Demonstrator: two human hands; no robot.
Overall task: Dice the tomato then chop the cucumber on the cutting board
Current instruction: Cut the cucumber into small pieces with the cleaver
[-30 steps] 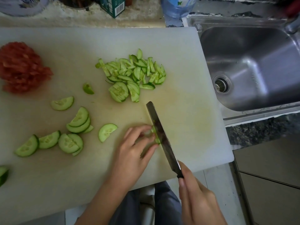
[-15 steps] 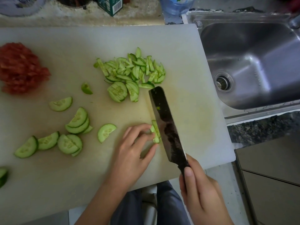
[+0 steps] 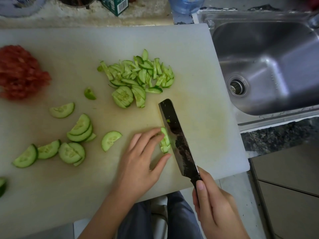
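Over the last second the knife (image 3: 176,137) rolled off its edge. It had stood edge-down in the cucumber, and now its dark flat face showed, tilted against the right side of the sliced cucumber stack (image 3: 164,140). My left grip (image 3: 139,163) barely shifted. It pinched that stack, forefinger at its far end and thumb at its near end, close to the near edge of the cutting board (image 3: 198,66), right of the middle. My right grip (image 3: 214,207) was clamped round the knife handle, just off the board's near edge.

The tomato part looked done: the diced tomato (image 3: 19,73) sat heaped at the left edge. I judged the cucumber roughly half finished. A pile of cucumber strips (image 3: 138,73) lay mid-board toward the far edge. Not yet cut down were the cucumber half-slices (image 3: 79,130), scattered and overlapping between the middle and the left edge. A small end piece (image 3: 89,94) and a darker chunk (image 3: 2,186), cropped at the left edge, were also uncut. The stack in hand seemed cut through, so I reckoned the next move was to push it to the pile and fetch another half-slice.
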